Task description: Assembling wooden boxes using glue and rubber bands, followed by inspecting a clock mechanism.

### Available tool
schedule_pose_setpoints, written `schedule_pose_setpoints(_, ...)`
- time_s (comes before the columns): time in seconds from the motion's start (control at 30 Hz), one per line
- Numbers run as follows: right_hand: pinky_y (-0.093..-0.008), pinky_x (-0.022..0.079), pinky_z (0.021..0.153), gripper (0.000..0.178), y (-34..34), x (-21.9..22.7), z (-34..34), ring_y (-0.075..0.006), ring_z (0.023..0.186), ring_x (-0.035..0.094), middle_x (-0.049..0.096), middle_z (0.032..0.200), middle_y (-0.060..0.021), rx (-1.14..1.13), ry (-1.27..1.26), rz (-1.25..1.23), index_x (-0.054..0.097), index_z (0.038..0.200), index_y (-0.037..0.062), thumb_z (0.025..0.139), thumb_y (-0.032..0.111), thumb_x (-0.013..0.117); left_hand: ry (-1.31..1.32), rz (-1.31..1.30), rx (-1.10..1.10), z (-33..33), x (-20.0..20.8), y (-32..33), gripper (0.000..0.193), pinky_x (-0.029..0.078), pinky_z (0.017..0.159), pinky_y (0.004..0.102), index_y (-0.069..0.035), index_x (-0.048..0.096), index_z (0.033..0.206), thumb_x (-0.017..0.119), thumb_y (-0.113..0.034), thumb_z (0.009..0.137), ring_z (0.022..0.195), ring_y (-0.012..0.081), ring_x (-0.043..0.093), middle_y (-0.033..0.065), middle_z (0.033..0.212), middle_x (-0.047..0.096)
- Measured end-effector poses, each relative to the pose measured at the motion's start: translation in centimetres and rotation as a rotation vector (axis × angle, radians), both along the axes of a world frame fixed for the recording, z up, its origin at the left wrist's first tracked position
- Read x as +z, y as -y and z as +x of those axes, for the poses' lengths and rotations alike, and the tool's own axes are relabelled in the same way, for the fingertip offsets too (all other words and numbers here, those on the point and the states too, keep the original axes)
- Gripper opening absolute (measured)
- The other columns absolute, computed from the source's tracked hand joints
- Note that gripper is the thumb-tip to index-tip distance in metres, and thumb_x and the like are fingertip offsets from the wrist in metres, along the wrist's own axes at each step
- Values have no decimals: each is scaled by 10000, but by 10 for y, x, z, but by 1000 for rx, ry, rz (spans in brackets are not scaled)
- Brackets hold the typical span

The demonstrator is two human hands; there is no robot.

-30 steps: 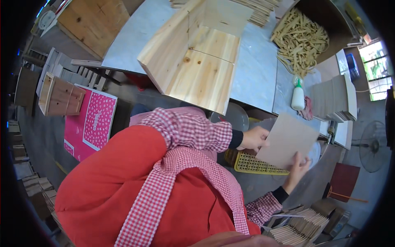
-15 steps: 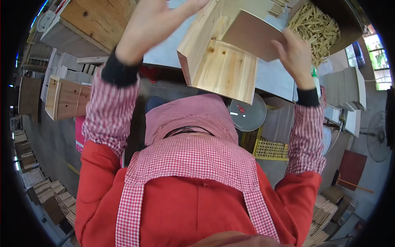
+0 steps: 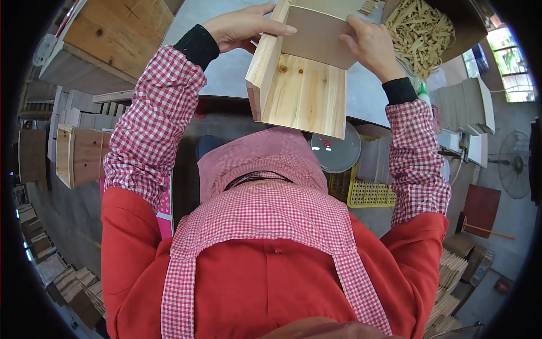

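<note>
An L-shaped wooden piece stands on the white table, with a pale knotted base board (image 3: 307, 93) and an upright side panel (image 3: 264, 70) on its left. Across it, a thin brown sheet (image 3: 319, 37) stands on edge, its left end against the side panel. My left hand (image 3: 240, 27) is closed around the side panel, thumb over the top edge and touching the brown sheet; the other fingers are partly hidden behind the panel. With thumb and fingers, my right hand (image 3: 372, 46) grips the sheet at its right edge.
At the back right, a box (image 3: 466, 31) holds a heap of tan strips (image 3: 420, 39). A large wooden box (image 3: 116, 34) stands at left. Below the table's front edge (image 3: 226, 97) are a grey round lid-like disc (image 3: 337, 152) and a yellow crate (image 3: 370, 195). Stacked grey boards (image 3: 466, 107) stand at right.
My left hand has come down and right from the air onto the side panel. My right hand has moved left with the brown sheet, which now stands across the wooden piece.
</note>
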State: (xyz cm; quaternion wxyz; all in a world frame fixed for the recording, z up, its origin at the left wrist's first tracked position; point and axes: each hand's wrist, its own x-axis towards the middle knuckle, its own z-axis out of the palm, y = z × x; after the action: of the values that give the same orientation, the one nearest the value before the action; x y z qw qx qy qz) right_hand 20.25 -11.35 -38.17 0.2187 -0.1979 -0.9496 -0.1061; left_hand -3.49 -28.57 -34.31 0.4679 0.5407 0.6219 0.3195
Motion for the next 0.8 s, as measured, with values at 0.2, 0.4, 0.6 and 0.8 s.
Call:
schedule_pose_setpoints(0.2, -423, 481, 618, 318, -3, -1, -2, -324, 730, 628, 644, 777, -115, -40, -11, -41, 547, 986, 95, 796, 304, 692, 40, -26, 16, -2, -6, -5, 880, 460, 953, 354, -75, 276, 1465, 699, -451, 792, 1152, 226, 544, 163, 1284, 519)
schedule_pose_setpoints(0.4, -421, 493, 585, 380, 5, -1, -9, -320, 700, 633, 641, 750, -116, -92, 0, -20, 567, 954, 102, 742, 371, 732, 117, 9, 56, -4, -9, -9, 734, 534, 816, 365, -83, 354, 1412, 684, -331, 805, 991, 219, 604, 130, 1159, 575)
schedule_pose_setpoints(0.6, -403, 482, 584, 358, 6, 0, -14, -292, 676, 631, 632, 709, -94, -141, -40, -46, 564, 866, 99, 693, 344, 760, 186, -27, 47, -5, -9, -9, 746, 514, 839, 343, -88, 308, 1441, 675, -254, 814, 1026, 181, 582, 107, 1201, 555)
schedule_pose_setpoints(0.8, -400, 481, 593, 360, 4, 1, -15, -287, 680, 632, 630, 700, -95, -111, -59, -53, 562, 860, 100, 688, 345, 762, 240, -64, 52, -1, -7, -5, 757, 538, 790, 346, -87, 281, 1450, 672, -225, 816, 1008, 187, 591, 124, 1191, 553)
